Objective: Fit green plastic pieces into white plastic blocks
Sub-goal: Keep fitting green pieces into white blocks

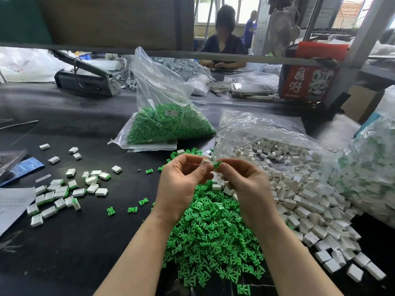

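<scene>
My left hand [183,180] pinches a white plastic block [205,162] between thumb and fingertips. Right beside it, my right hand [245,184] pinches a green plastic piece [217,164], almost touching the block. Both hands hover above a heap of loose green pieces [213,236] on the black table. A spill of white blocks [303,201] lies to the right, pouring from an open clear bag. To the left lie several white blocks with green pieces in them [57,193].
A clear bag of green pieces [168,122] stands behind the hands. Another bag of fitted blocks [367,167] sits at far right. A sealing tool [85,77], a red box [307,80] and paper [12,206] border the table. A person sits opposite.
</scene>
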### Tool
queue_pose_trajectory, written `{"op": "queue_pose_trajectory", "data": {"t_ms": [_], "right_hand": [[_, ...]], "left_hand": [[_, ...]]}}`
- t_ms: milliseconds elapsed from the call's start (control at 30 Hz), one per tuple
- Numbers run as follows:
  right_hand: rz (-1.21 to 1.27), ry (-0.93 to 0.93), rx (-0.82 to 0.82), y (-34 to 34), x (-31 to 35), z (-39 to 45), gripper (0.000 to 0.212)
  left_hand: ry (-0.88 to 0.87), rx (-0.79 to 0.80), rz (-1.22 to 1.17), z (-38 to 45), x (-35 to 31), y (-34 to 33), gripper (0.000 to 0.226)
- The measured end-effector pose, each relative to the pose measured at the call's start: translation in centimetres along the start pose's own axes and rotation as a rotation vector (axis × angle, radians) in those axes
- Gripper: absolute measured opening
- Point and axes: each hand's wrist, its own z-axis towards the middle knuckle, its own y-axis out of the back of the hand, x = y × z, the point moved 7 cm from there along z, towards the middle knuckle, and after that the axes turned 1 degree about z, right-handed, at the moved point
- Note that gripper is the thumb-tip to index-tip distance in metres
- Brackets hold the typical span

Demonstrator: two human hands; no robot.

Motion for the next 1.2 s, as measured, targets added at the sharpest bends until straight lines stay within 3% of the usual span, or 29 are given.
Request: {"op": "queue_pose_trajectory", "data": {"t_ms": [333,667,1200], "right_hand": [[0.125,-0.053,-0.048,0.7,-0.4,0.2,0.011],[-0.033,0.088,-0.048,0.5,0.4,0.0,0.011],[-0.044,0.133,-0.017,0.2,0.7,0.0,0.005]], "left_hand": [[0.056,0.038,-0.066,-0.1,0.2,-0.7,0.028],[0.011,0.057,-0.034,-0.4,-0.4,-1.0,0.023],[-0.037,0.068,-0.010,-0.5,-0.4,-1.0,0.018]]}}
